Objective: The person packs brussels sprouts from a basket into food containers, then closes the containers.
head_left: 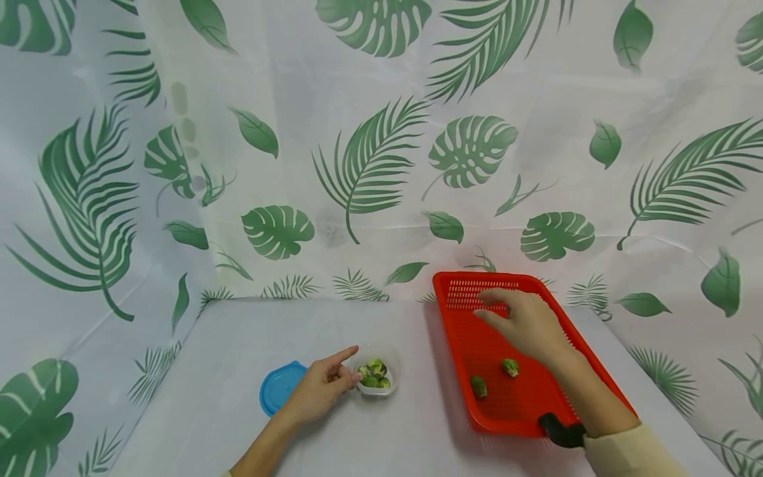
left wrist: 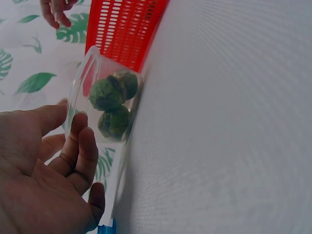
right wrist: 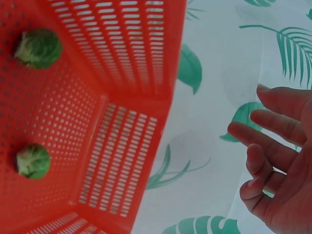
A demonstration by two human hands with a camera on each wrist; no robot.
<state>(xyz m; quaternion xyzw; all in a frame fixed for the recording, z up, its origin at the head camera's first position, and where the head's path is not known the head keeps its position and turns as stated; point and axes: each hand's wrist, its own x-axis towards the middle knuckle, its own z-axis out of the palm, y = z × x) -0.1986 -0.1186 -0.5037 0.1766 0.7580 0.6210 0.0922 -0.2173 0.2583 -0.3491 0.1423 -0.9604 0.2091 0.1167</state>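
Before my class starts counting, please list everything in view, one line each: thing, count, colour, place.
Container: one, clear, middle of the table
Sprouts inside: several, overlapping, exact count unclear, green, in container
Lid: one, blue, on the table left of container
Basket: one, red, table's right side
Loose sprouts: two, green, on basket floor
Table: one, whitish, below these
Backdrop: count unclear, white with green leaves, behind and sides
Unidentified object: one, black, by right wrist
Sleeves: two, cream, lower edge
Left grip: one, bare, at container's rim
Right grip: one, bare, over basket, empty
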